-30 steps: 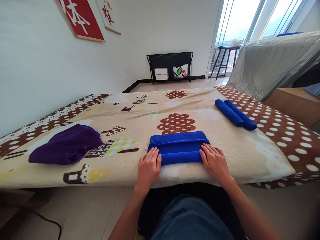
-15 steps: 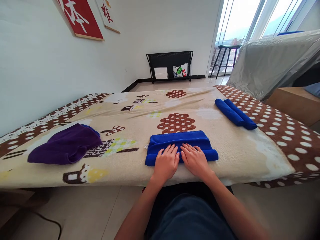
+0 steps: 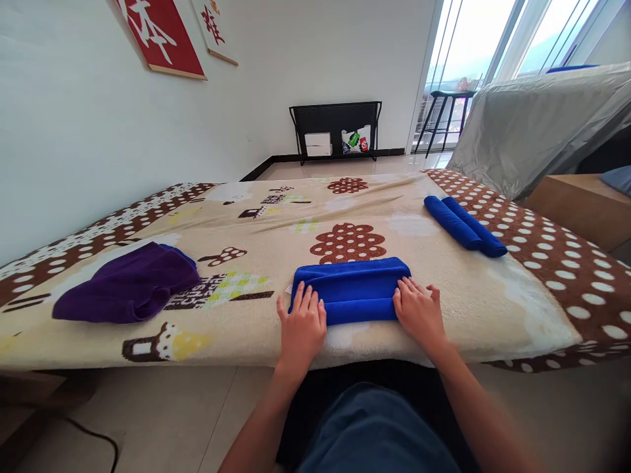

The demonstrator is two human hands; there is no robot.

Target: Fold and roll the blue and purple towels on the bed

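A folded blue towel [image 3: 352, 289] lies near the front edge of a bed covered by a patterned beige blanket [image 3: 296, 230]. My left hand [image 3: 302, 325] rests flat on the towel's left end, fingers stretched out. My right hand [image 3: 419, 311] lies flat on its right end, fingers spread. Neither hand grips anything.
A crumpled purple cloth [image 3: 128, 286] sits at the left of the bed. Two rolled blue towels [image 3: 464, 225] lie at the far right. A white wall runs along the left; a black rack [image 3: 336, 130] stands at the back, a covered piece of furniture [image 3: 532, 125] to the right.
My hands slid apart from the towel's middle out to its two ends. The towel's front fold now lies shorter and tidier.
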